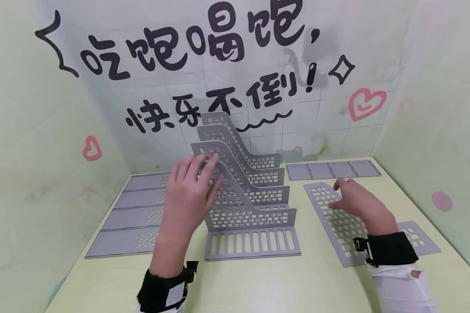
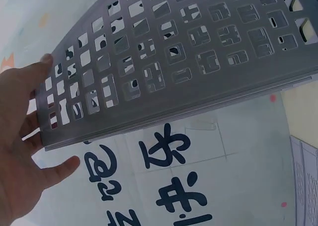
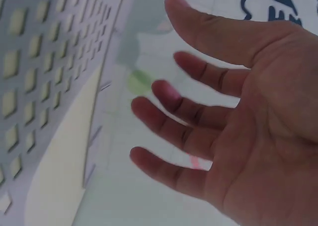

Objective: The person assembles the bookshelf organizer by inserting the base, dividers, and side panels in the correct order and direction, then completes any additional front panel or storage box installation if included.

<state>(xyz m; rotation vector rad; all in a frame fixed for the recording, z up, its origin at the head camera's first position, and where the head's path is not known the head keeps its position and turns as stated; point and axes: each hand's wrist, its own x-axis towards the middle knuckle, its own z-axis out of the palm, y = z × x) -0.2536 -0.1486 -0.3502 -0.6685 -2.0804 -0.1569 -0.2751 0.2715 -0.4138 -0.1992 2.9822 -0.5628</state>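
A grey perforated file rack [image 1: 254,191] stands mid-table, its several upright panels in a row above a slotted base. My left hand [image 1: 189,187] holds the tall upper end of the nearest upright panel [image 2: 149,107]; in the left wrist view its thumb lies at the near face and some fingers are behind the panel. On the right, a loose grey perforated panel [image 1: 334,234] lies flat on the table. Over it hovers my right hand [image 1: 356,200], fingers spread and slightly bent, with nothing in them, as the right wrist view shows.
Grey panels [image 1: 129,219] joined in strips lie along the left of the table [image 1: 254,287]. Another segmented grey strip [image 1: 334,170] lies at the back right. Walls with printed lettering and hearts enclose the back and both sides.
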